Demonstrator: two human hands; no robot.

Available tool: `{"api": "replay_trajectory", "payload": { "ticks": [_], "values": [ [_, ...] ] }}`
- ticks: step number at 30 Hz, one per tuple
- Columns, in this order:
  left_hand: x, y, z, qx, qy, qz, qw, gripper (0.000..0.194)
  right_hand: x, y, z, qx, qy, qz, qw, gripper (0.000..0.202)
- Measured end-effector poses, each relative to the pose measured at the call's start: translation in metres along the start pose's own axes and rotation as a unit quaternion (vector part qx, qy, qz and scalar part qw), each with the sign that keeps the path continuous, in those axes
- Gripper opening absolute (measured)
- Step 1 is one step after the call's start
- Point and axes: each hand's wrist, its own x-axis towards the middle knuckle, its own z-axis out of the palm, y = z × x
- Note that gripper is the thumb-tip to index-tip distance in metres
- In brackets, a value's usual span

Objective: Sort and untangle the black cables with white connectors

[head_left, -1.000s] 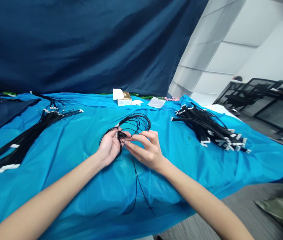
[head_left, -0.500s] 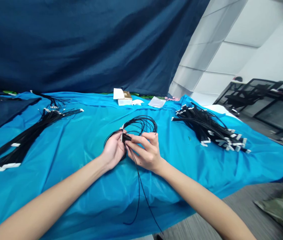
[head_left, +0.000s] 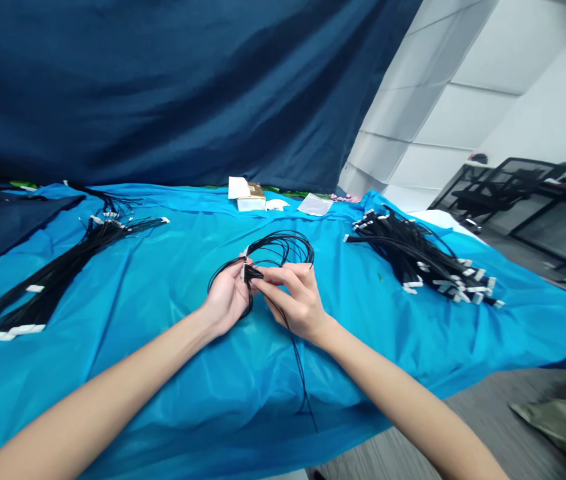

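Observation:
My left hand (head_left: 227, 297) is closed on a black wire harness (head_left: 283, 240) at its small white connector (head_left: 244, 272). The wires loop up and over to the right above both hands. My right hand (head_left: 295, 300) meets it from the right, its thumb and fingertips pinched on the black wires beside the connector. A pair of thin loose wires (head_left: 299, 360) hangs from under my right hand down the front of the blue cloth. The exact contact at the fingertips is partly hidden.
On the blue cloth (head_left: 177, 360), bundles of black wire harnesses (head_left: 57, 267) with white connectors lie at left, and a heap of similar harnesses (head_left: 413, 253) lies at right. A small open box (head_left: 251, 198) and a white packet (head_left: 315, 205) sit at the back.
The loose hanging wires have swung right and drawn up, closer together. My right hand has shifted slightly, while my left hand keeps its hold at the connector.

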Motion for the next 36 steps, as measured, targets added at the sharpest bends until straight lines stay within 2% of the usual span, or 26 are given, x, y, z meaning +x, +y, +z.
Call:
{"api": "replay_trajectory", "payload": {
  "ticks": [5, 9, 12, 14, 18, 20, 21, 22, 25, 27, 30, 36],
  "values": [
    [0.005, 0.001, -0.006, 0.045, -0.033, 0.032, 0.998, 0.035, 0.004, 0.008, -0.012, 0.070, 0.037, 0.030, 0.996, 0.030],
    [0.006, 0.000, -0.009, 0.066, -0.064, 0.044, 0.995, 0.031, 0.008, 0.014, -0.024, 0.097, 0.115, 0.058, 0.987, 0.040],
    [0.006, -0.001, -0.009, 0.070, -0.068, 0.053, 0.994, 0.029, 0.011, 0.013, -0.026, 0.154, 0.169, 0.120, 0.966, 0.036],
    [0.006, -0.001, -0.009, 0.074, -0.069, 0.055, 0.993, 0.028, 0.014, 0.013, -0.026, 0.229, 0.206, 0.197, 0.931, 0.026],
    [0.006, 0.000, -0.009, 0.104, -0.079, 0.061, 0.990, 0.023, 0.021, 0.019, -0.027, 0.359, 0.264, 0.347, 0.825, 0.016],
    [0.004, -0.001, -0.010, 0.122, -0.095, 0.067, 0.986, 0.020, 0.022, 0.024, -0.030, 0.371, 0.278, 0.384, 0.799, 0.019],
    [0.003, -0.002, -0.010, 0.129, -0.107, 0.070, 0.983, 0.019, 0.022, 0.026, -0.031, 0.356, 0.280, 0.391, 0.801, 0.022],
    [0.002, -0.003, -0.010, 0.137, -0.120, 0.074, 0.980, 0.018, 0.021, 0.027, -0.032, 0.326, 0.274, 0.385, 0.819, 0.024],
    [-0.001, -0.007, -0.011, 0.168, -0.156, 0.091, 0.969, 0.017, 0.017, 0.025, -0.031, 0.181, 0.194, 0.289, 0.920, 0.024],
    [-0.002, -0.011, -0.011, 0.185, -0.165, 0.104, 0.963, 0.019, 0.014, 0.020, -0.029, 0.095, 0.109, 0.200, 0.969, 0.021],
    [0.000, -0.015, -0.015, 0.185, -0.168, 0.135, 0.959, 0.017, 0.012, 0.015, -0.024, 0.023, 0.035, 0.128, 0.991, 0.010],
    [0.002, -0.017, -0.018, 0.184, -0.152, 0.174, 0.955, 0.017, 0.016, 0.012, -0.022, -0.003, 0.037, 0.109, 0.993, 0.008]
  ]
}}
